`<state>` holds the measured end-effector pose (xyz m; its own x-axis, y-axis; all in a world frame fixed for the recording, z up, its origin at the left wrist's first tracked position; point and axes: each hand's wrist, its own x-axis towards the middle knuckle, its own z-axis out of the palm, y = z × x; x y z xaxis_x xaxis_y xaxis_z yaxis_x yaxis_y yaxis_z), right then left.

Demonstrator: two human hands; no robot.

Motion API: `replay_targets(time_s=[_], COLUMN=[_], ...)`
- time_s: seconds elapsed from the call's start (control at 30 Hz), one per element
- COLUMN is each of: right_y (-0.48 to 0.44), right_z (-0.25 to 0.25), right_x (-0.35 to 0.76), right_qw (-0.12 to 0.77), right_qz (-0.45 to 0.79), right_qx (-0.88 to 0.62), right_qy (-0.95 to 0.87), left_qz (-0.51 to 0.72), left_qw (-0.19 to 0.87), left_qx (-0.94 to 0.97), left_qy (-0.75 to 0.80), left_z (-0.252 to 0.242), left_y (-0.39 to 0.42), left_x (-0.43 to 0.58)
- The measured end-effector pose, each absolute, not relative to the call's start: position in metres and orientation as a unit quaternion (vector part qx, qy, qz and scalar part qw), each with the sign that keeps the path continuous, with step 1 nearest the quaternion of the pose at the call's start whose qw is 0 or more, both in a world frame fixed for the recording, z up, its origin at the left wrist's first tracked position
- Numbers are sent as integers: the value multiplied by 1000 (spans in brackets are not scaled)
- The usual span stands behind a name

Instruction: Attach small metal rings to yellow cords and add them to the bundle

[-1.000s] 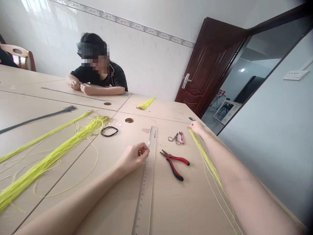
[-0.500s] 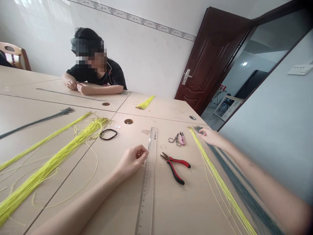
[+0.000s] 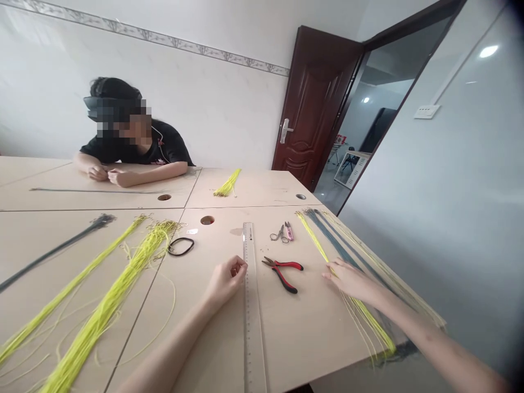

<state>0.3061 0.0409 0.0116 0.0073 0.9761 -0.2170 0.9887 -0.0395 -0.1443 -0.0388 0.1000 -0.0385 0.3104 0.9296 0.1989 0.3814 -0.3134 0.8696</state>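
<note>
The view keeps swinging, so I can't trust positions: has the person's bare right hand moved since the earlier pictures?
Yes. The bare right hand has moved toward the wearer along the yellow cords: it was beyond the red-and-black-handled pliers, and is now about level with them.

Cords (image 3: 107, 308) are seen in neon yel-grn, w/ blue-grey strands (image 3: 333, 245) at R; pliers (image 3: 282, 271) are coloured red + blk; door (image 3: 315, 98) dk reddish-brn; wall border (image 3: 155, 39) patterned w/ grey leaves.
</note>
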Motion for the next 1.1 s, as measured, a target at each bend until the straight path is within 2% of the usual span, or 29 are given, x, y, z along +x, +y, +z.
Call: replay_targets(time_s=[0.37,0.8,0.97,1.1], right_y=[-35,-73,-81,-120], right_z=[4,5,-4,-7], right_x=[304,270,268,263], right_qw=[26,-16,-73,-141], right_qz=[-170,-64,-8,33], right_qx=[747,789,783,715], right_qy=[643,610,618,684], left_qz=[367,406,409,405], left_qw=[380,363,336,325], left_qx=[721,704,702,703], left_qy=[449,455,477,486], left_z=[-39,-34,-30,-19], left_y=[100,94,94,56], left_x=[-38,-46,-42,-54])
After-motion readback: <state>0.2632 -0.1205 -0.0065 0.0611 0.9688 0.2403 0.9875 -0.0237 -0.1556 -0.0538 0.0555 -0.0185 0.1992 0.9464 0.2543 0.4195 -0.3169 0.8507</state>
